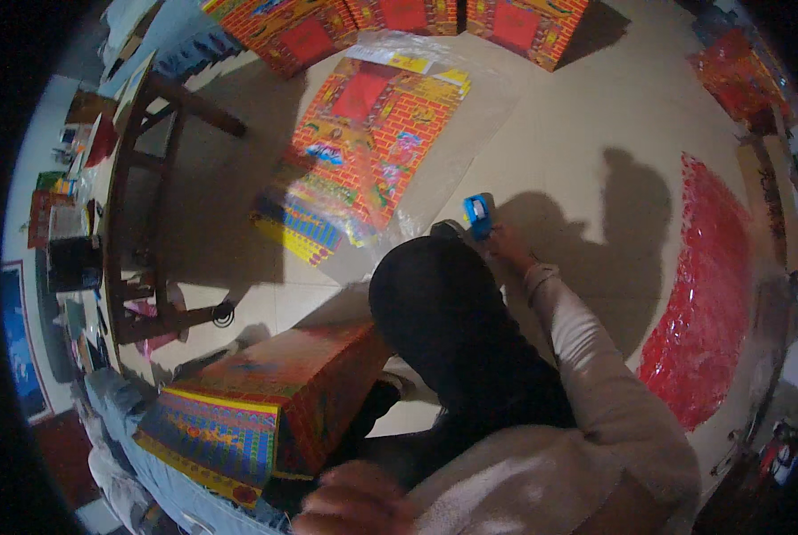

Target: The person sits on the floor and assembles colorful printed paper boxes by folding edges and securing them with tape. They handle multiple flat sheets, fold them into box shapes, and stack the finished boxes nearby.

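Note:
My left hand [354, 504] shows as a blur at the lower edge; whether it holds anything cannot be made out. It is close to a colourful brick-patterned paper box [265, 401] and to the white-sleeved back of a co-worker [541, 455] crouching in front of me. The co-worker's dark-haired head [443, 303] hides part of the box. The co-worker's hand [508, 245] reaches forward and holds a blue tape dispenser [478, 214] over the floor. My right hand is out of view.
A flat brick-patterned printed sheet [363, 134] lies on clear plastic on the tiled floor. More patterned boxes [399, 18] stand at the far edge. A wooden frame table [140, 178] stands at left, a red plastic sheet [702, 294] lies at right. Jeans-clad legs [149, 481] at lower left.

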